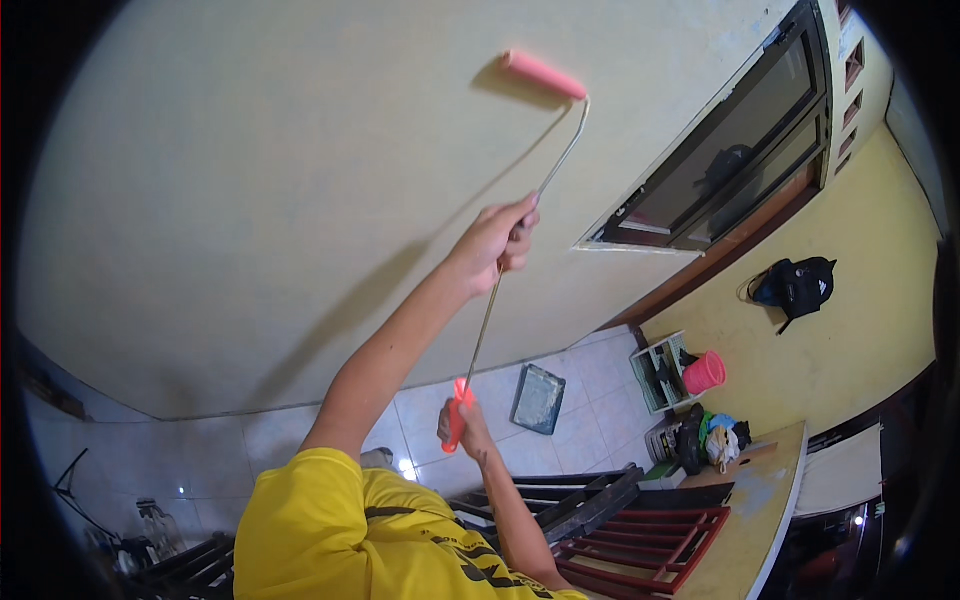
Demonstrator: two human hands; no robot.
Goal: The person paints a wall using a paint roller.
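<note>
A paint roller with a pink sleeve (545, 75) is raised against or very close to the pale wall (250, 180); its shadow falls just beside it, and I cannot tell if they touch. My left hand (497, 240) is closed round the long thin metal rod (483, 330), partway up. Lower down, my right hand (468, 425) grips the orange-red handle (458, 415) at the rod's bottom end. The rod slants up and to the right, bending near the sleeve. On the tiled floor beyond my right hand lies a dark paint tray (539, 399) with a pale, stained inside.
A dark-framed window (730, 150) is set in the wall at right. Farther right stand a pale green rack (658, 375) and a pink bucket (705, 372), below a hanging black bag (795, 290). Close on my right are black metal bars (590, 505) and a red slatted frame (650, 548).
</note>
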